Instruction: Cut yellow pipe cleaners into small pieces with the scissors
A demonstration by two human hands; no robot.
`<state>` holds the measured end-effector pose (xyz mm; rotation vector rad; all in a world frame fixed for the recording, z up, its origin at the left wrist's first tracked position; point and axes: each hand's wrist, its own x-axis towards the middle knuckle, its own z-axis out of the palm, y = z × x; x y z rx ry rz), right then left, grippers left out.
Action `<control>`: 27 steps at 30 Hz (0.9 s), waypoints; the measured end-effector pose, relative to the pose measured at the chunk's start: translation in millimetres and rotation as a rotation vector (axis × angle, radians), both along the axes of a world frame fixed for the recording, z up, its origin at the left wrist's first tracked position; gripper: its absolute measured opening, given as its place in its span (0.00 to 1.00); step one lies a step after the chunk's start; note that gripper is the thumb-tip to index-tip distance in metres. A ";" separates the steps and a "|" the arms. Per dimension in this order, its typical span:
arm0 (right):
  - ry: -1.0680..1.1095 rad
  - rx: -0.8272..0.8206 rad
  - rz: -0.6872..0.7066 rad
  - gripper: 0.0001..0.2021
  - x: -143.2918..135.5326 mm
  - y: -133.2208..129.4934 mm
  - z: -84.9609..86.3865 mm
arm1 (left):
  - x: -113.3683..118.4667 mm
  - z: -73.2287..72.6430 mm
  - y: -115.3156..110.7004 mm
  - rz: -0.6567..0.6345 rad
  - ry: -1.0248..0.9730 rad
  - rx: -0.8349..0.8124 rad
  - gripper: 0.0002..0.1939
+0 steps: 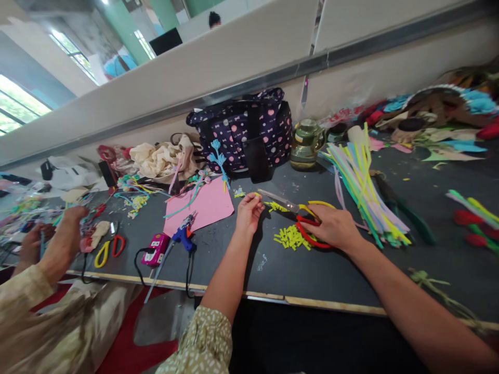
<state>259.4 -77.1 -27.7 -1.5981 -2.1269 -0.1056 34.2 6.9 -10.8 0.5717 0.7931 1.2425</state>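
Closed in a pinch, my left hand (250,212) has a small yellow piece at its fingertips, beside the tips of the scissors (281,201). My right hand (336,224) is wrapped round the scissors' yellow and red handles, with the blades pointing left towards my left fingers. Under the scissors lies a pile of short yellow-green pieces (292,237) on the dark table (268,280). More such pieces (277,206) lie just behind the blades.
A pink sheet (210,204), a blue glue gun (184,235) and a magenta box (156,249) lie to the left. Colourful pipe cleaners (366,192) are at the right. Behind stand a dotted bag (234,135) and a jar (306,145). A person's hands (64,244) work at far left.
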 end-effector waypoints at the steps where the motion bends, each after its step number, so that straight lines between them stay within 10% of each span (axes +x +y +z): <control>1: 0.007 -0.006 0.013 0.19 0.3 0.1 -0.4 | 0.0 0.0 0.1 -0.005 -0.005 0.009 0.13; 27: 0.062 -0.033 0.017 0.19 -2.2 -0.4 0.6 | -0.4 -1.7 0.5 0.052 0.005 0.014 0.15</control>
